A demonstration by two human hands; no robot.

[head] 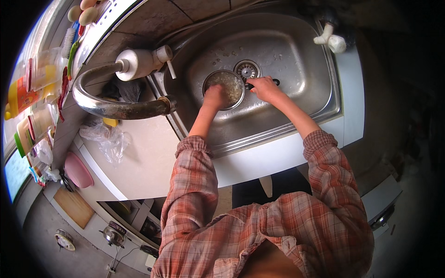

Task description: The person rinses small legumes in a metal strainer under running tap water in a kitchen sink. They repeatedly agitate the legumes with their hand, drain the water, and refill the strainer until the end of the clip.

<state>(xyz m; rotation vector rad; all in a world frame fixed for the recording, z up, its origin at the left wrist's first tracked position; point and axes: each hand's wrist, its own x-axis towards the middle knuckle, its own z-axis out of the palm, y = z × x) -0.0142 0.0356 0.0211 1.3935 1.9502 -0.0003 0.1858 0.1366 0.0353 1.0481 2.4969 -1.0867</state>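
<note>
A small round metal pan (240, 100) rests in the stainless steel sink (306, 69), just beside the drain strainer (247, 69). Pale small pieces (232, 87), perhaps grain, lie in cloudy liquid inside it. My left hand (216, 96) is down in the pan among these pieces; it is blurred, and its fingers are hidden. With my right hand (266, 88) I grip the pan's black handle (276, 82), whose end sticks out past my fingers. A few pale bits (229, 54) are scattered on the sink floor behind the pan.
A curved metal faucet spout (121, 109) reaches over the counter toward the sink's left edge. A white tap (328, 38) is at the back right. On the left counter are a clear plastic bag (107, 139) and a pink basin (79, 169). Eggs (88, 15) and jars stand along the windowsill.
</note>
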